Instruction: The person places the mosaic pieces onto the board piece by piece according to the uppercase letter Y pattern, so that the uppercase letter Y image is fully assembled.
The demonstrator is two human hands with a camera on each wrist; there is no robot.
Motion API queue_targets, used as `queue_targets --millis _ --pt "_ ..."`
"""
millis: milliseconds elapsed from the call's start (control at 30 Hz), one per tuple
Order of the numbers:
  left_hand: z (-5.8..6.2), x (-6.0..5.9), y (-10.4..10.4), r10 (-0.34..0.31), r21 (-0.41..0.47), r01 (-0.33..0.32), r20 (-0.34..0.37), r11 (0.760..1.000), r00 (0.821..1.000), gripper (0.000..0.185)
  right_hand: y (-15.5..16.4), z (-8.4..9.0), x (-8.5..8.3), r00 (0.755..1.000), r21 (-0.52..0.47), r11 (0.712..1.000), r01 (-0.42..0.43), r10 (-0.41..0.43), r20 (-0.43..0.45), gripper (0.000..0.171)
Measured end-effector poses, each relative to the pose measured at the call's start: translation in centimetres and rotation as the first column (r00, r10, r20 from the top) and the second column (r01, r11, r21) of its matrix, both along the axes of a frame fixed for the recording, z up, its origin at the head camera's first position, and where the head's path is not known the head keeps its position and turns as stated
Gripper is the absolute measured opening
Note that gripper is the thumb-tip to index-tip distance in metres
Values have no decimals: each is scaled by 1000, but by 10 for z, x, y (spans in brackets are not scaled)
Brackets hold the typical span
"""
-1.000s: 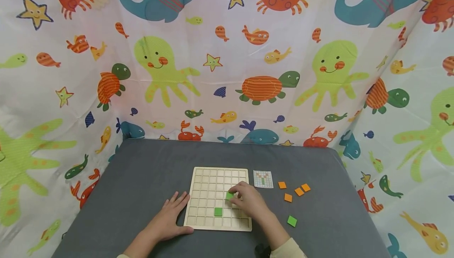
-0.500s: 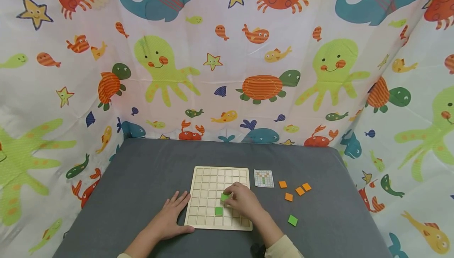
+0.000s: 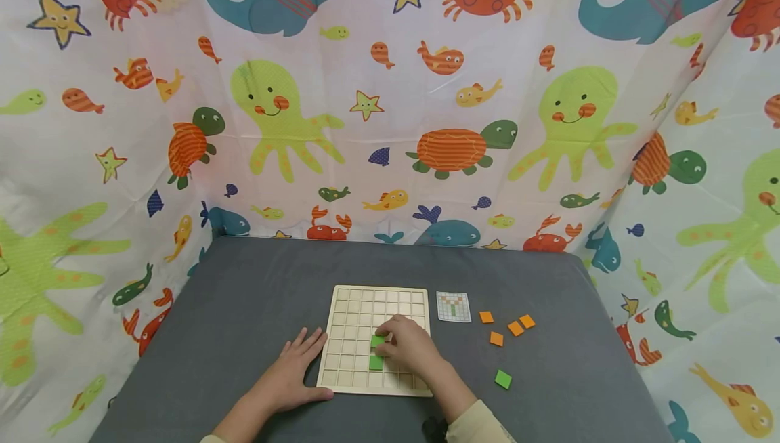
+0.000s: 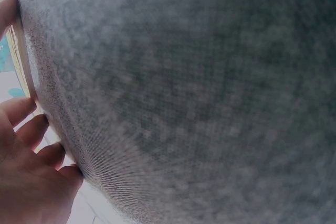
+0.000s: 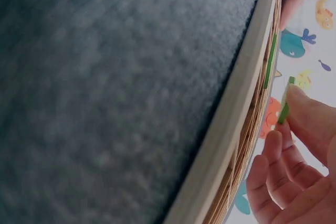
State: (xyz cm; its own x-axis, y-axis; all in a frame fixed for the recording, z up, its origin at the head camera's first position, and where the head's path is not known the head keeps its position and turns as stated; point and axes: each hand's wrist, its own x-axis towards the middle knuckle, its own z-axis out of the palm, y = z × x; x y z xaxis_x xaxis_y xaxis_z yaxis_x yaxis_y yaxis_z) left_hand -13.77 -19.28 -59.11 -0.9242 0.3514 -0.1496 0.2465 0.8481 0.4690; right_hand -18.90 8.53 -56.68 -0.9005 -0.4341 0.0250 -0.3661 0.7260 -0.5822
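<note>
Between thumb and fingertips my right hand [image 3: 411,348] pinches a square green tile [image 3: 377,341] over the wooden grid board [image 3: 348,336]. In the right wrist view that tile [image 5: 284,109] is tilted on edge and apart from the board. Another green tile [image 3: 376,363] lies in a cell just nearer to me. My left hand [image 3: 289,376] is spread flat by the board's left side, its fingertips and thumb touching the frame. The left wrist view shows those fingers [image 4: 32,129] against the edge.
Right of the board lies a small printed grid card [image 3: 453,307] with a coloured pattern. Several orange tiles [image 3: 496,339] and one loose green tile [image 3: 502,379] lie on the grey cloth [image 3: 268,273]. A patterned curtain [image 3: 341,158] surrounds the table's back and sides.
My right hand has moved left across the board with the green tile, from right of the placed tile to just behind it. My left hand has stayed put.
</note>
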Motion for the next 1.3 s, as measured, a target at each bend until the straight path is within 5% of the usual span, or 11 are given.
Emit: queue_targets --millis 533,1300 --pt "-3 0 0 0 -1 0 5 1000 1000 112 -3 -1 3 999 100 995 -10 14 -39 22" --pt "-3 -1 0 8 -26 -7 24 1000 1000 115 -12 1 1 1000 110 994 1 0 -4 17"
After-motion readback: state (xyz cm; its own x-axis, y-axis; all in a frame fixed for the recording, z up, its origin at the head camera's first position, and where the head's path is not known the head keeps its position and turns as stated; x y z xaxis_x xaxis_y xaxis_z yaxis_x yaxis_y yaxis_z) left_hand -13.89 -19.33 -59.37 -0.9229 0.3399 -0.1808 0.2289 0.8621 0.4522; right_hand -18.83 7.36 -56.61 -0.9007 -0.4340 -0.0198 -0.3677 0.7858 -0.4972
